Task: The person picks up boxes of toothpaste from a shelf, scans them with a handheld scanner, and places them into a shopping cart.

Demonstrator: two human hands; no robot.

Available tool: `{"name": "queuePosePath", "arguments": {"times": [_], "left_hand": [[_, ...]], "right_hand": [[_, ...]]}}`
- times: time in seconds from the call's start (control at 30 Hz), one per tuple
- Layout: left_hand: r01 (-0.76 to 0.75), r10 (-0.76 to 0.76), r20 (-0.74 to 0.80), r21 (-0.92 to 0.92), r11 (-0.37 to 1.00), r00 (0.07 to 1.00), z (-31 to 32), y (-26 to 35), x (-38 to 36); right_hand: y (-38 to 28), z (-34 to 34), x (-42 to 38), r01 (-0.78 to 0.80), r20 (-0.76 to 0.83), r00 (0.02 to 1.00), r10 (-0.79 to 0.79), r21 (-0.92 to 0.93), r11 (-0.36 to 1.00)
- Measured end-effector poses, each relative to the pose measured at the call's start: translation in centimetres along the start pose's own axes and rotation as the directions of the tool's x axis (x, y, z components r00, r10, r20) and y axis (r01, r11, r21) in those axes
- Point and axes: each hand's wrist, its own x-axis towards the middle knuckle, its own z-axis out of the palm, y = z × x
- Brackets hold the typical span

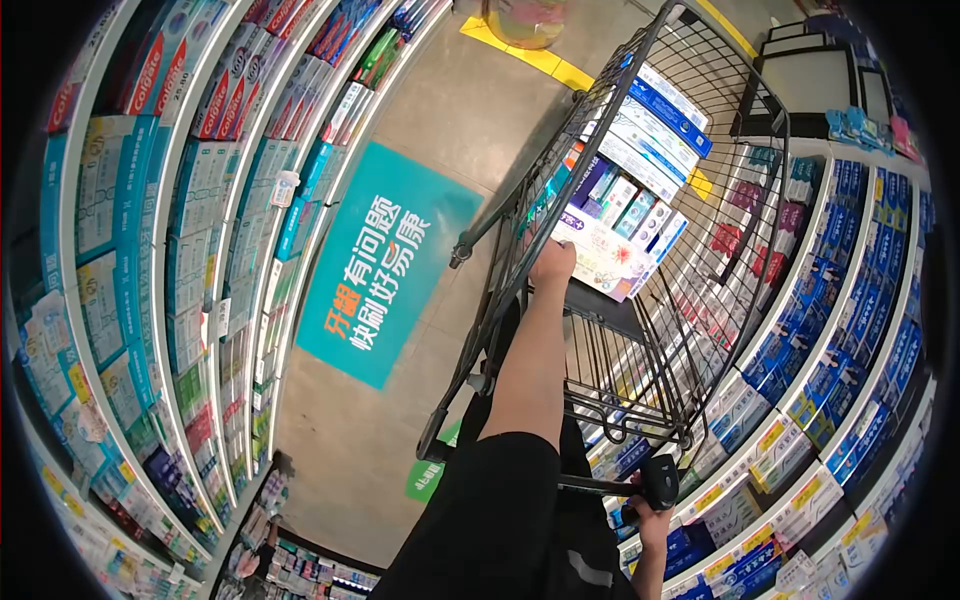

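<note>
My left hand [553, 263] reaches into the black wire shopping cart [735, 130], its fingers closed at the near left corner of a white box with a floral print [612, 252]. Beside that box lie several small purple, teal and white boxes [625, 200]. Farther up in the cart are large white and blue boxes [655, 125]. At the lower right, my right hand [652, 520] is closed around the black end of the cart's handle [659, 482]; part of the hand is hidden beneath it.
Shelves of toothpaste and toothbrush packs [205, 190] curve along the left. More shelves with blue and white packs [835, 290] run along the right, close to the cart. A teal floor sign [390, 265] lies left of the cart, and yellow floor tape [525, 55] crosses ahead.
</note>
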Motion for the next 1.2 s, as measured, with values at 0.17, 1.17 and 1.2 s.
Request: {"name": "queuePosePath", "arguments": {"times": [0.17, 1.17, 1.2], "left_hand": [[0.116, -0.112, 0.099, -0.038, 0.993, 0.989, 0.4, -0.2, 0.9], [-0.933, 0.704, 0.649, 0.357, 0.053, 0.288, 11.1, 5.5, -6.5], [-0.927, 0.695, 0.654, 0.372, 0.048, 0.299, 10.9, 5.7, -6.7]], "right_hand": [[0.1, -0.1, 0.1, 0.005, 0.014, 1.000, -0.005, -0.058, 0.998], [0.3, 2.1, -1.4, 0.074, -0.199, 0.974, -0.110, -0.184, 0.980], [-0.2, 2.0, -1.4, 0.066, -0.176, 0.980, -0.095, -0.166, 0.984]]}}
